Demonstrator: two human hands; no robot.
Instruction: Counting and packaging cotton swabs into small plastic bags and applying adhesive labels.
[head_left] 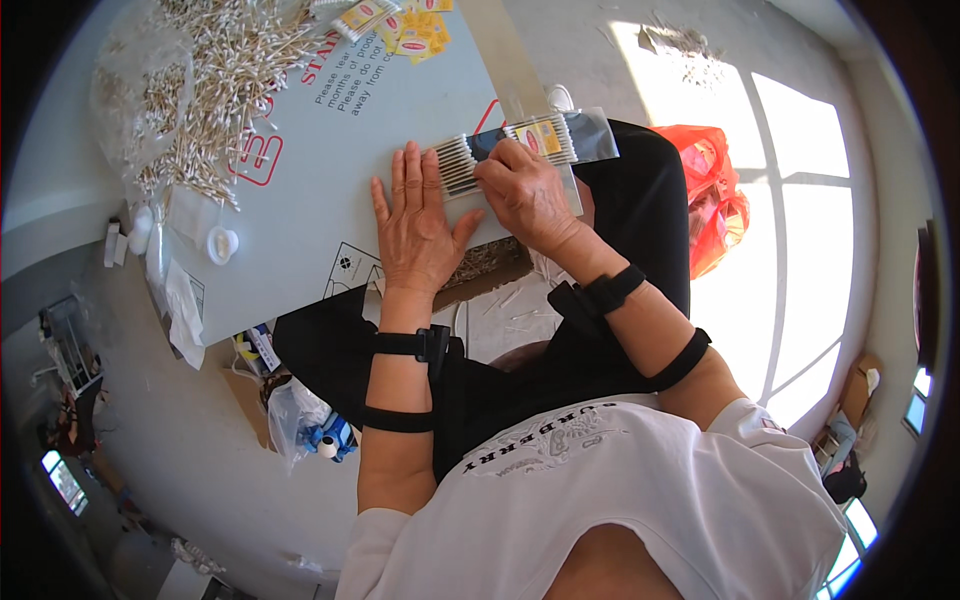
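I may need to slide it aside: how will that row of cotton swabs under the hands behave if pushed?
The row of cotton swabs looks loose and light, so it would probably scatter or roll. The left hand lies flat against it, likely keeping it aligned. The clear bag around its far end looks thin and floppy.

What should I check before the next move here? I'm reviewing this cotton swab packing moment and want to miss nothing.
1. Left hand flat on the board, fingers against the row of cotton swabs: ok.
2. Right hand on the clear packet holding the swabs: ok.
3. Swabs in the row lie parallel and even: ok at the visible end; the part under the right hand cannot be judged.
4. Swabs fully inside the packet: not ok, one end of the row still sticks out.
5. Yellow label in the packet sits straight: cannot tell, partly covered.
6. Loose swab pile stays apart from the hands: ok.
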